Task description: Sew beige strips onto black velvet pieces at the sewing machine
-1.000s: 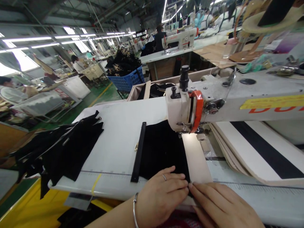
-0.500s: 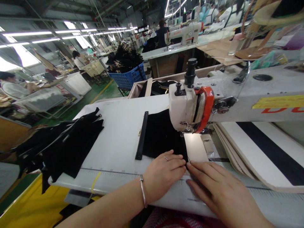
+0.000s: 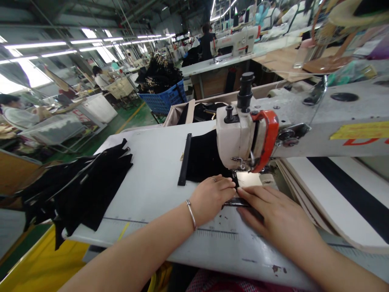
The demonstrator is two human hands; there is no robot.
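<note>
A black fabric piece (image 3: 202,158) lies flat on the sewing machine's table, its right edge running beneath the head of the sewing machine (image 3: 232,138). Along its left side is a black strip (image 3: 184,160) with a small gold-coloured zipper pull (image 3: 182,156). My left hand (image 3: 212,196) rests flat on the near part of the fabric, fingers stretched toward the needle area. Close beside it, my right hand (image 3: 273,207) lies with extended fingers at the near right edge, thumb apart. A dark band (image 3: 237,202) shows between my hands. The needle tip cannot be made out.
Black fabric pieces (image 3: 82,182) are heaped on the table's left end. Pale panels with a black stripe (image 3: 349,198) lie under the machine arm at right. A yellow container (image 3: 42,263) stands below left; a blue crate (image 3: 164,99) stands beyond. Other people work farther off.
The fabric has shifted away from me and slightly right, farther under the machine head. Both hands have moved forward with it, staying close together.
</note>
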